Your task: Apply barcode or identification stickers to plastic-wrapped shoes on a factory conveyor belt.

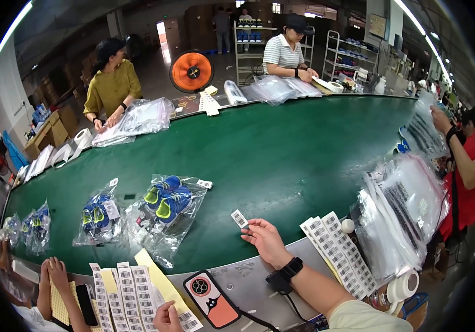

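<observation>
My right hand (268, 242) pinches a small white barcode label (239, 218) between thumb and fingers, above the green conveyor belt (259, 166). At the lower edge my left hand (168, 317) is curled, beside the end of a yellow-backed barcode label sheet (190, 321); whatever its fingers hold is hidden. Left of my right hand, a clear bag with blue and lime shoes (166, 202) lies on the belt, a white label at its corner. A second bagged pair (98, 216) lies farther left.
Between my hands a phone in a coral case (211, 299) lies on the metal ledge. Label strips (340, 254), clear bags (398, 216) and a tape roll (403, 285) sit right. A neighbour's hands (55, 272) rest left; other workers stand across the belt, near an orange fan (191, 72).
</observation>
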{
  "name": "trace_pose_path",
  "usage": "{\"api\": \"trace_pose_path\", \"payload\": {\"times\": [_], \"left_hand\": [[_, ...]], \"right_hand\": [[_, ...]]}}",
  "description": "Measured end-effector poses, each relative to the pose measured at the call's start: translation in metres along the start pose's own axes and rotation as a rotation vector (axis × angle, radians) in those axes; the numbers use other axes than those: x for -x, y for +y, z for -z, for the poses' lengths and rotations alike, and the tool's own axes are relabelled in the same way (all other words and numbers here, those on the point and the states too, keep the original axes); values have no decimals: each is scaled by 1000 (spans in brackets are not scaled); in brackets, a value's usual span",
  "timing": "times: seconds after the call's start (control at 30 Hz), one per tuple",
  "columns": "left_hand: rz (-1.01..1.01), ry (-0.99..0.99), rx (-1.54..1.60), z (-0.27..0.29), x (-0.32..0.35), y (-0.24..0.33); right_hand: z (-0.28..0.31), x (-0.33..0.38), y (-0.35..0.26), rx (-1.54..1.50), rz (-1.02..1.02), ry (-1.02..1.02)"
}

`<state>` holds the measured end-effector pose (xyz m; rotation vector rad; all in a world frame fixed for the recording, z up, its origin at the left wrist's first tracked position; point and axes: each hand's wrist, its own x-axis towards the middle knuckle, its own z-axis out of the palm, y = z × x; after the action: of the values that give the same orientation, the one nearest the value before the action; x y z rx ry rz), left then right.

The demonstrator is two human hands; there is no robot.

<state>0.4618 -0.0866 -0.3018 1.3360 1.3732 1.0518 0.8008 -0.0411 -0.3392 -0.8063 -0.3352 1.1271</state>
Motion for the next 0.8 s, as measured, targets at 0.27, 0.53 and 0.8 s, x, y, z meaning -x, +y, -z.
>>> {"api": "trace_pose_path", "payload": {"times": [0.27,0.53,0.8], "left_hand": [[11,-6,-6,1,0,-9],[36,1,9,-7,-1,-11],[-4,13,-27,-12,-1,-10]], "right_hand": [[2,1,3,-8,-8,-10],[8,-3,-2,4,-8,-9],[11,-7,-2,13,-10,-4]]}}
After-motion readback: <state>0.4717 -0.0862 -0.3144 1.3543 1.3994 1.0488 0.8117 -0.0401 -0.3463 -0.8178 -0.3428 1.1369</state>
